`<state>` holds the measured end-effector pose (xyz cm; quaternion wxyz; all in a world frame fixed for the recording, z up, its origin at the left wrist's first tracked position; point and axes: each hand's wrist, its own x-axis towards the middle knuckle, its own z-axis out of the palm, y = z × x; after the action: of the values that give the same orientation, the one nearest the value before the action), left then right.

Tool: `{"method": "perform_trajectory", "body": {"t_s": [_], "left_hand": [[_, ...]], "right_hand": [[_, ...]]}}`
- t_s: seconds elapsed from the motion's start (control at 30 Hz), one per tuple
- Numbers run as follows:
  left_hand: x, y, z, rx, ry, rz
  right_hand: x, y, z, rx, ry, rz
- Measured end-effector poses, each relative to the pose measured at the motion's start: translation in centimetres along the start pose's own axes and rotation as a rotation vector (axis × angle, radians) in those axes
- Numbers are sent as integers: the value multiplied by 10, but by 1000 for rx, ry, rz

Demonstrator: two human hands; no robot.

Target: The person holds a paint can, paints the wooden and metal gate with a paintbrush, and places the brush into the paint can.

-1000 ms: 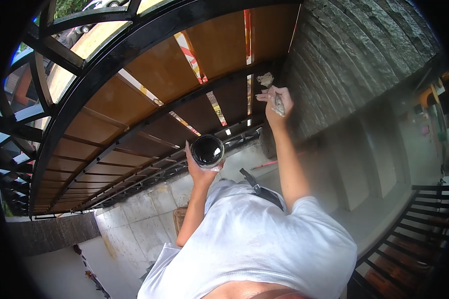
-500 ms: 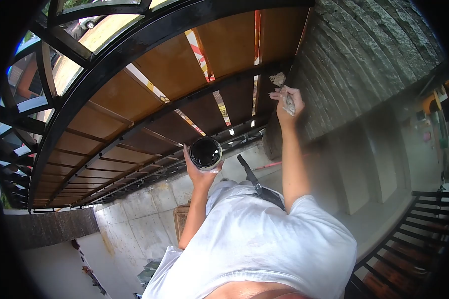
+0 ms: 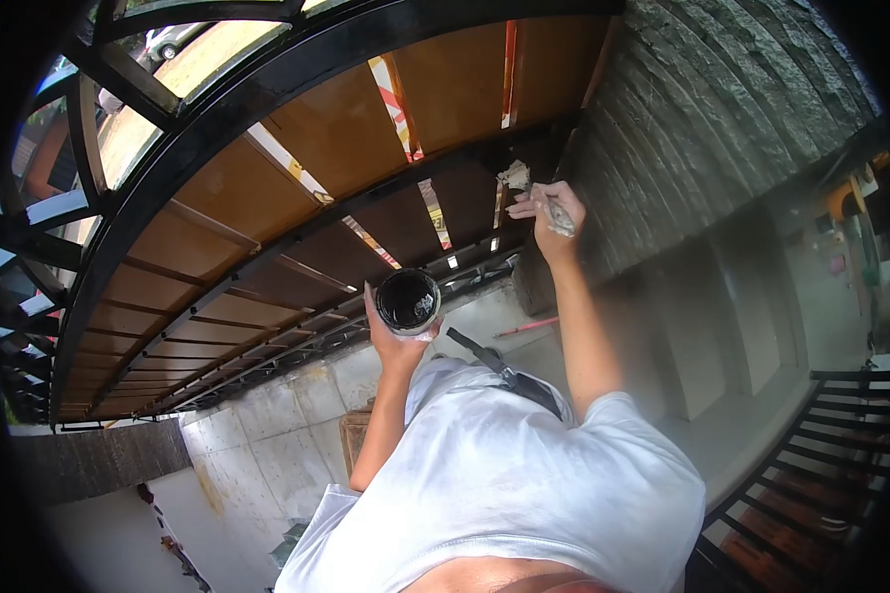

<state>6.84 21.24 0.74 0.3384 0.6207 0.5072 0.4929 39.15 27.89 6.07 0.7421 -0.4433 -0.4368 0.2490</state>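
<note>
My left hand [image 3: 399,341] is wrapped round a round paint can [image 3: 374,296], whose open top shows glossy black paint [image 3: 405,296]. The can is held upright in front of my waist. In my right hand [image 3: 554,210] is a paintbrush [image 3: 562,219], its handle end stained pale and its crusty whitish collar [image 3: 514,176] sticking out beyond my fingers. The bristles lie against the dark rail and cannot be made out. Brush and hand are close to the black metal rail [image 3: 445,163] of a slatted brown fence.
Brown panels [image 3: 351,119] with narrow gaps fill the curved black frame [image 3: 257,79]. A grey textured wall [image 3: 702,128] rises on the right. Below are pale floor tiles [image 3: 297,415], a wooden box [image 3: 356,435] and a black railing [image 3: 811,465]. A dark strap [image 3: 480,351] hangs at my waist.
My right hand has moved left and slightly down along the rail with the brush. My left hand keeps the can in nearly the same place. The strap at my waist has swung left.
</note>
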Motion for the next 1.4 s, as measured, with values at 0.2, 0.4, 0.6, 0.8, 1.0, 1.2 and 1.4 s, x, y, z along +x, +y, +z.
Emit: {"method": "perform_trajectory", "body": {"t_s": [0.2,0.4,0.6,0.8,1.0,1.2,1.4], "left_hand": [[6,-14,3,-52,-45,-2],[16,-5,-7,-67,-94,-13],[28,-10,-26,-77,-66,-36],[40,-21,-39,-97,-50,-45],[54,-28,-35,-120,-78,-27],[60,-21,-29,-123,-104,-54],[67,-23,-24,-126,-137,-4]], "right_hand": [[21,15,-18,-115,234,-98],[3,22,-1,-379,119,-206],[23,-10,-1,-682,267,-345],[37,-18,13,-786,357,-407],[42,2,16,-764,315,-271],[50,-5,22,-757,370,-282],[47,-2,12,-617,359,-273]]}}
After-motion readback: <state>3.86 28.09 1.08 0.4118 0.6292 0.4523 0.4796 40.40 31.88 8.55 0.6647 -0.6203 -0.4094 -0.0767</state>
